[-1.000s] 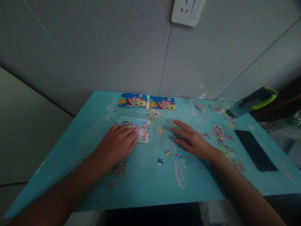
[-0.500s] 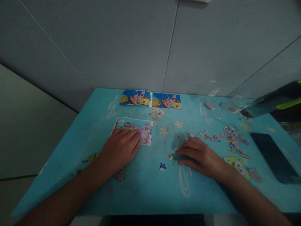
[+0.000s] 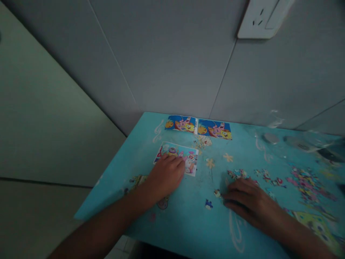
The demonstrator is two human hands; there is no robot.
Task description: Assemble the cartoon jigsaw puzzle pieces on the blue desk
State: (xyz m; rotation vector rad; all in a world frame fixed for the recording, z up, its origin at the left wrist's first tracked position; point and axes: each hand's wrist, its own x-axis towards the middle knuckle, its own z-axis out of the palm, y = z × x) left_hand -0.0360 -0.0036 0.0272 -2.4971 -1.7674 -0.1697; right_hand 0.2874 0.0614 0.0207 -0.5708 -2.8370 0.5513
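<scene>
A picture card point(image 3: 192, 166) with a cartoon print lies on the table, and my left hand point(image 3: 168, 174) rests on its lower part, fingers laid over it and slightly bent. To the right, my right hand point(image 3: 249, 199) is low over the table, with thumb and forefinger bent in a pinch at a small jigsaw piece point(image 3: 221, 199), partly hidden by the fingertips. Touching or just beside it is a light jigsaw piece point(image 3: 217, 193). A blue and white jigsaw piece point(image 3: 208, 204) lies apart, nearer to me. Several joined or loose pieces point(image 3: 237, 173) sit just beyond my right knuckles.
A pile of jigsaw pieces point(image 3: 308, 185) spreads at the right. Two blue cartoon cards point(image 3: 182, 124) point(image 3: 215, 129) lie along the wall. Clear plastic containers point(image 3: 304, 140) and a round lid point(image 3: 271, 138) stand at the back right. A socket point(image 3: 262, 19) is on the wall.
The view has turned left and tilted, so everything sits farther right and lower. Both hands keep nearly the same places on the card and at the pieces.
</scene>
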